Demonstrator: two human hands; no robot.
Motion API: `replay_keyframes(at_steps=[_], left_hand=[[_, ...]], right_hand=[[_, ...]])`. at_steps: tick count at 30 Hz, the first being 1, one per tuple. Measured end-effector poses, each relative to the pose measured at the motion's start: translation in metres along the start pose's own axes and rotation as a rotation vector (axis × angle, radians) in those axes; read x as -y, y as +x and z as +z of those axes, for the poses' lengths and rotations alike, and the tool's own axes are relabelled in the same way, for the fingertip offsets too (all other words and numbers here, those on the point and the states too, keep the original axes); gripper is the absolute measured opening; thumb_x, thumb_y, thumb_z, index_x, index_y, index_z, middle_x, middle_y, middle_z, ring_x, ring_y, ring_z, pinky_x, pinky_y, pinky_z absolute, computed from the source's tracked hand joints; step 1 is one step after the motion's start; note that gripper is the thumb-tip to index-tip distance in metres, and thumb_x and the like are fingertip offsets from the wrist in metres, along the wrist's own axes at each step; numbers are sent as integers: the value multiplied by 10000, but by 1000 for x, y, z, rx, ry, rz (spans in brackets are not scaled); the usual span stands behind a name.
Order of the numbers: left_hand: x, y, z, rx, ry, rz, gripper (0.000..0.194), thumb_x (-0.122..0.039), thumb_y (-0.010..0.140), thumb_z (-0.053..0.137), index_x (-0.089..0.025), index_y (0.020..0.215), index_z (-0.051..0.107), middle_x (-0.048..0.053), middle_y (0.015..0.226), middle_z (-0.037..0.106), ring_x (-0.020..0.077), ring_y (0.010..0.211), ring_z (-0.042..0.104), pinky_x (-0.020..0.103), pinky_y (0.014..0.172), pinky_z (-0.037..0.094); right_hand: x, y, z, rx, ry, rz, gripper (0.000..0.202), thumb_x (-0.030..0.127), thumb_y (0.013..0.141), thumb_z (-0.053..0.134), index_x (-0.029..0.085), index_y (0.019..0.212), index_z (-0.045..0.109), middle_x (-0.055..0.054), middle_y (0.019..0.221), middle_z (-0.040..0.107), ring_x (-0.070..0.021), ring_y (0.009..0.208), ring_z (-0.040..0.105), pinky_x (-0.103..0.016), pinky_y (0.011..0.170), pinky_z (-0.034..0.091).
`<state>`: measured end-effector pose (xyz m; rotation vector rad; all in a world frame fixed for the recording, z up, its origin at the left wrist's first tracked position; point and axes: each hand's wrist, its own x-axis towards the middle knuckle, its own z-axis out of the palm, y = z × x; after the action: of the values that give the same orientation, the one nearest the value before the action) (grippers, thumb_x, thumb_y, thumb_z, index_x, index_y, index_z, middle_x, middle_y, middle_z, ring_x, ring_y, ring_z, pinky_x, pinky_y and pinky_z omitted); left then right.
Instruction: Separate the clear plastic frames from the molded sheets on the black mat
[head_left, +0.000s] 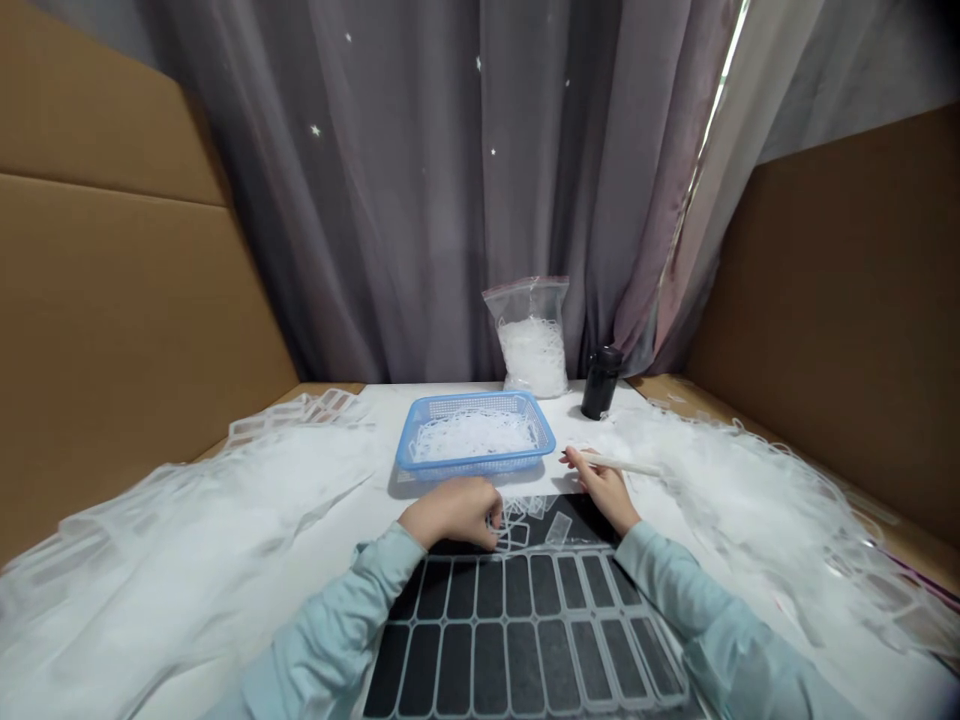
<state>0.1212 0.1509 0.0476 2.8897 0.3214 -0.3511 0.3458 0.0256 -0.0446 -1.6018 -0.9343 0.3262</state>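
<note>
My right hand (pixel 606 492) pinches a long white pen-like stick (pixel 621 463), its dark tip pointing left. My left hand (pixel 459 508) is closed, its fingers curled down at a small pile of clear plastic rectangular frames (pixel 516 536); whether one is between the fingertips is hidden. A single clear rectangular piece (pixel 559 529) lies to the right of that pile, on a black mat (pixel 592 512). Nearer to me, a translucent plastic sheet with rows of rectangular openings (pixel 491 622) lies flat over the black surface, between my forearms.
A blue basket (pixel 403 455) with many small white plastic pieces stands beyond my hands. Behind it are a filled zip bag (pixel 534 355) and a black bottle (pixel 601 383). Translucent sheets heap up at left (pixel 225 530) and right (pixel 772 520). Cardboard walls (pixel 112 300) flank the table.
</note>
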Motion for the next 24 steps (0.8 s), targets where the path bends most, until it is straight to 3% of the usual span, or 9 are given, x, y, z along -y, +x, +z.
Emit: replay_keyframes(at_steps=[6, 16, 20, 24], left_hand=[[-8, 4, 7, 24, 81, -5, 260, -406, 891, 658, -147, 880, 639, 19, 845, 641, 154, 801, 616, 350, 786, 526], [-10, 1, 7, -5, 106, 24, 219, -359, 834, 706, -150, 839, 641, 7, 793, 631, 149, 762, 599, 338, 760, 515], [-8, -3, -1, -81, 47, 36, 100, -234, 711, 725, -168, 768, 677, 15, 711, 637, 144, 659, 565, 284, 649, 451], [-1, -17, -23, -171, -11, 35, 133, -257, 654, 704, -200, 774, 710, -6, 667, 641, 130, 593, 548, 251, 568, 380]], right_hand=[[4, -1, 0, -18, -5, 16, 525, 643, 877, 548, 142, 852, 704, -27, 822, 640, -100, 576, 502, -255, 568, 428], [2, -2, -1, -22, 10, 39, 576, 694, 828, 551, 151, 843, 741, -54, 823, 651, -113, 544, 483, -269, 537, 414], [2, -3, -1, -31, 15, 45, 571, 694, 818, 564, 150, 824, 738, -54, 810, 654, -108, 532, 487, -264, 517, 416], [3, -4, -1, -31, 14, 52, 574, 696, 812, 567, 148, 817, 736, -51, 784, 656, -103, 518, 479, -263, 510, 415]])
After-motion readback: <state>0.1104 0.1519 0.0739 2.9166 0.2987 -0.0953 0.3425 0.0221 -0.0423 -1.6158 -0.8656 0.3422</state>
